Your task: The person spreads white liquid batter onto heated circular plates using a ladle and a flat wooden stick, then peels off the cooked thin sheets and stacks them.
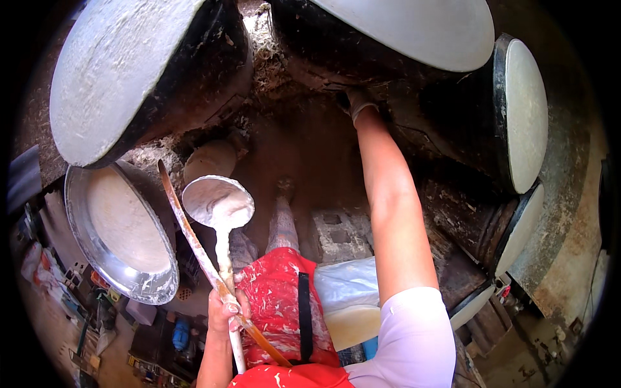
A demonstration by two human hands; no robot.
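Observation:
My left hand (223,312) is closed around two handles at once: a white batter-coated ladle (218,202) whose bowl holds pale batter, and a thin brown stick (187,226) slanting up to the left. The ladle bowl hovers beside a wide metal basin (79,239) of white batter on my left. My right arm stretches forward, and my right hand (359,100), in a dirty glove, reaches under the blackened edge of a large round griddle (420,29) at the top. Its fingers are hidden in the dark gap.
Several round griddles coated with white batter ring me: one at upper left (119,64), others at right (524,110) and lower right (521,226). A red batter-splashed apron (278,291) covers my front. Reddish earthen floor and a concrete block (336,236) lie below.

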